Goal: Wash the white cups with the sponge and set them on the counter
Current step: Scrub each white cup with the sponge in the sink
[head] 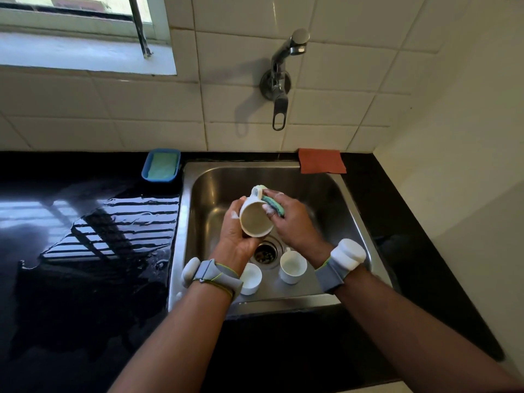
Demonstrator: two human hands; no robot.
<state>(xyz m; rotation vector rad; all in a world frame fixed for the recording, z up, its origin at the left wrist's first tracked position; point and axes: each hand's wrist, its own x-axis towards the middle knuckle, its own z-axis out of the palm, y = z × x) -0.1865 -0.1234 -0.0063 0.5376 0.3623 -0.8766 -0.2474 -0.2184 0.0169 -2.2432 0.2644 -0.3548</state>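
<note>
Over the sink (351,211): white cup (255,219) gripped in curled left hand (236,236), tilted, mouth toward the camera, long axis running up and away, handle uppermost. Green sponge (273,204) pinched in closed right hand (292,219), pressed against the cup's outer wall just beside the left fingertips.

One white cup (256,219) held tilted above the drain (266,252), mouth toward the camera, soapy. Green sponge (273,205) pressed against its side. Two more white cups (251,278) (292,266) upright beside the drain.
</note>
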